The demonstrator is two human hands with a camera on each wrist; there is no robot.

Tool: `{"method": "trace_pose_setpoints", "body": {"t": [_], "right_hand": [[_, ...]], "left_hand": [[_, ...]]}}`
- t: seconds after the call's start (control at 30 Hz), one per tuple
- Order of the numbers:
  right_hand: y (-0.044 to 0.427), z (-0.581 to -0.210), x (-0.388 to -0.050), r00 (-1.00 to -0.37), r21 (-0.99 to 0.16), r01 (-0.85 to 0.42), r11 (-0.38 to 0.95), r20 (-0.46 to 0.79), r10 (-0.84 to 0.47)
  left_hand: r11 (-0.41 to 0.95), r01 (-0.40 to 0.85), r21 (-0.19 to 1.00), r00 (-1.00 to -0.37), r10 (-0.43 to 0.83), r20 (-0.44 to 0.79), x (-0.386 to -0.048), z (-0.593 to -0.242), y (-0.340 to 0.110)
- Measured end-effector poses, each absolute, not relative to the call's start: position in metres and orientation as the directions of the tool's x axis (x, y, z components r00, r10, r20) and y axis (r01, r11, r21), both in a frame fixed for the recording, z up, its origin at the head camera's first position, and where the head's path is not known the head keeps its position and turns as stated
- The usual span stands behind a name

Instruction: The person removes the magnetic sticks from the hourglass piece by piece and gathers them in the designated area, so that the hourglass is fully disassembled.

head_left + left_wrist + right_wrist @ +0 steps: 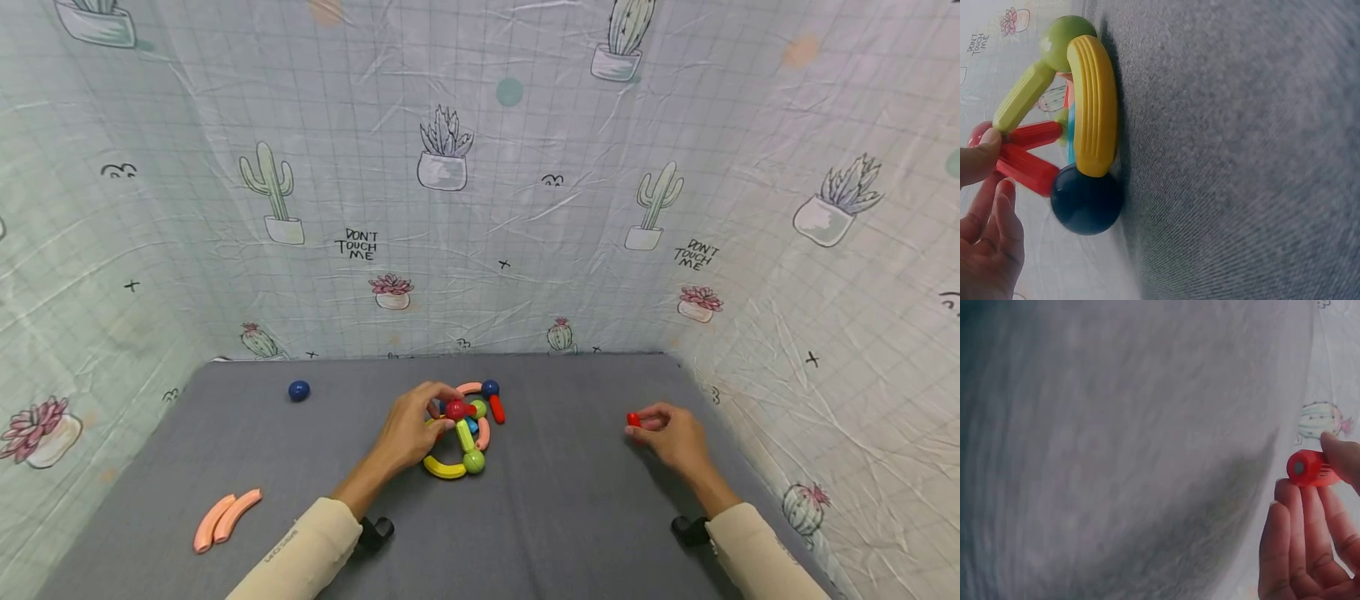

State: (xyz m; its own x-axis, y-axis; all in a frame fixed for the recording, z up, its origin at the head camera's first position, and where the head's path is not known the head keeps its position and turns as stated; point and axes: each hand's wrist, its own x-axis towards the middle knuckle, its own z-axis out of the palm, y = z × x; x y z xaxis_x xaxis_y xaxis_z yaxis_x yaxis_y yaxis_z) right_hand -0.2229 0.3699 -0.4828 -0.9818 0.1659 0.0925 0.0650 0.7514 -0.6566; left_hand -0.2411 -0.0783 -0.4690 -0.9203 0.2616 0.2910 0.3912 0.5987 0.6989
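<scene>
My left hand [408, 427] pinches a red ball [455, 409] at the peak of a magnetic ball-and-stick build. From that ball a light green stick [1022, 97] slopes to a green ball [1063, 40], and red sticks [1029, 170] reach down to a dark blue ball [1088, 200] and another green ball. Along the base runs a curved yellow stick [1097, 106]. The build's far side is partly hidden by the left fingers. Well off to the right, my right hand [675, 437] holds a short red stick [1310, 467] between thumb and fingertips, its grey magnet end showing.
Two curved pink sticks [227, 521] lie side by side at the table's front left. A lone blue ball [298, 391] sits at the back left. Patterned cloth [450, 250] hangs behind the grey table [570, 517] and at its sides.
</scene>
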Motion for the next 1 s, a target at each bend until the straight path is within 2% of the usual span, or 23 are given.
{"method": "trace_pose_setpoints", "body": {"t": [0.2,0.63,1.0], "right_hand": [[0.377,-0.484,-0.225,-0.984,-0.633,0.117,0.765,0.029,0.174],[0.390,-0.484,-0.229,-0.984,-0.580,0.117,0.807,0.043,0.173],[0.402,-0.477,-0.198,-0.989,-0.518,0.095,0.850,0.046,0.138]], "left_hand": [[0.613,0.389,0.688,-0.921,0.272,0.278,-0.241,-0.469,-0.079],[0.631,0.373,0.680,-0.928,0.267,0.261,-0.242,-0.469,-0.077],[0.631,0.393,0.669,-0.919,0.280,0.276,-0.243,-0.470,-0.077]]}}
